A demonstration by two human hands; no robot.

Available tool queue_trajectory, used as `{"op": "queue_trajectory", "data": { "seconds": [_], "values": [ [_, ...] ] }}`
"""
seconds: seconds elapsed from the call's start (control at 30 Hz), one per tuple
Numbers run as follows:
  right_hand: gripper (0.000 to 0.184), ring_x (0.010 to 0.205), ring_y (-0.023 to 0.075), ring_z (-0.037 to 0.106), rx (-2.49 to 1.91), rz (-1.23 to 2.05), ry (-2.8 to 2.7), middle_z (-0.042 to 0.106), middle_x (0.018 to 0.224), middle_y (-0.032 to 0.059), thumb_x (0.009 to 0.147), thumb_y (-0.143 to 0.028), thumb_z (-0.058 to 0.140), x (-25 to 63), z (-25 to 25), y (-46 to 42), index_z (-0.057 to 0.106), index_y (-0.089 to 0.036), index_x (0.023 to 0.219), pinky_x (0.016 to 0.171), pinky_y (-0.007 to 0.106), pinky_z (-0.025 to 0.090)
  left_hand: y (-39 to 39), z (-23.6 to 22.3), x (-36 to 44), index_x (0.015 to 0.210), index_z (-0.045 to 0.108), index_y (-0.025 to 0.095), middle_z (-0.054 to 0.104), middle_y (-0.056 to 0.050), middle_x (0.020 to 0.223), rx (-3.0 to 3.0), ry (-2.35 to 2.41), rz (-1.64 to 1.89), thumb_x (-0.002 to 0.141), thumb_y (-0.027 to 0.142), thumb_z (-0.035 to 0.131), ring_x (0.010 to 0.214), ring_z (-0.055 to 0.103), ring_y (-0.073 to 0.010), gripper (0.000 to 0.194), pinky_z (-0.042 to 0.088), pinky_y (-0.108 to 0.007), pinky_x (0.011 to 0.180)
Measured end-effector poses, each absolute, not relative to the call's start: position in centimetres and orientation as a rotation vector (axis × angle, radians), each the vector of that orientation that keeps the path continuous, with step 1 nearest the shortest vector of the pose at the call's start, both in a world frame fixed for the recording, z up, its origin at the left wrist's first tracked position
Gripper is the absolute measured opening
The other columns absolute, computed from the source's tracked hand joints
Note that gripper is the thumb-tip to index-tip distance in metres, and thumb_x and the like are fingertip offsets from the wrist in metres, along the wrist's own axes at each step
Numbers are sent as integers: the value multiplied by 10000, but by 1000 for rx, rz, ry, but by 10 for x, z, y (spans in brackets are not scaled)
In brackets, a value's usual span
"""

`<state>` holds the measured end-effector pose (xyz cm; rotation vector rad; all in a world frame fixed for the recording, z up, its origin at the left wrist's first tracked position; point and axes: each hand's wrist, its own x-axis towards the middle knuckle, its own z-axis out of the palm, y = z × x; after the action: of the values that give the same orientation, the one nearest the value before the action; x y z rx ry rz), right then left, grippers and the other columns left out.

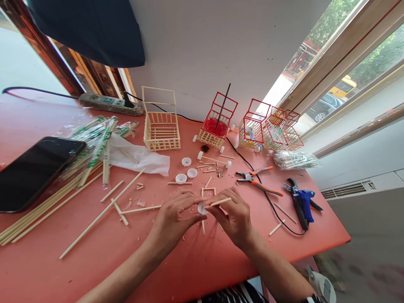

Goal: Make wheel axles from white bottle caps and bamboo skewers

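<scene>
In from the near edge of the tabletop (189, 271), I'm pinching a white cap (201, 208) with my left hand (176, 211) and a short stick (221, 202) with my right hand (237, 215), fingers closed on each.

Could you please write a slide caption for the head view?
Left hand holding a white cap, right hand a stick, before stick-built frames on a red table.

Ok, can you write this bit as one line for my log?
left hand: holds white cap | right hand: holds wooden stick by the cap | nearby: orange-handled pliers, blue glue gun
</scene>
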<state>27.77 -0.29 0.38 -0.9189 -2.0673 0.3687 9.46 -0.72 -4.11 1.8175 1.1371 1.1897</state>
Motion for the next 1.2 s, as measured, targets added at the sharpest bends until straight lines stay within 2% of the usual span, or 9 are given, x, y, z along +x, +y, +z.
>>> {"op": "queue_trajectory", "data": {
  "seconds": [0.67, 0.97, 1.2],
  "values": [
    [125, 714, 155, 638, -918, 361, -2073, 764, 814, 10, 1000, -241, 599, 279, 2, -3, 657, -226, 891, 716, 342, 434, -7, -41, 95, 1017, 767, 251, 795, -18, 951, 1829, 1111, 1214, 829, 279, 780, 958, 701, -232, 191, 538, -340, 854],
    [43, 720, 159, 627, -897, 339, -2072, 771, 855, 16, 976, -207, 627, 280, 4, -3, 653, -225, 946, 722, 334, 422, -6, -43, 94, 1016, 752, 242, 796, -21, 961, 1830, 1128, 1172, 816, 262, 789, 952, 705, -247, 204, 537, -367, 861],
    [99, 717, 156, 634, -904, 324, -2096, 776, 841, 11, 994, -206, 594, 280, 5, -2, 660, -229, 925, 720, 326, 425, -5, -43, 94, 997, 759, 228, 796, -37, 947, 1834, 1136, 1178, 832, 292, 769, 952, 707, -253, 178, 541, -378, 860]
  ]
}}
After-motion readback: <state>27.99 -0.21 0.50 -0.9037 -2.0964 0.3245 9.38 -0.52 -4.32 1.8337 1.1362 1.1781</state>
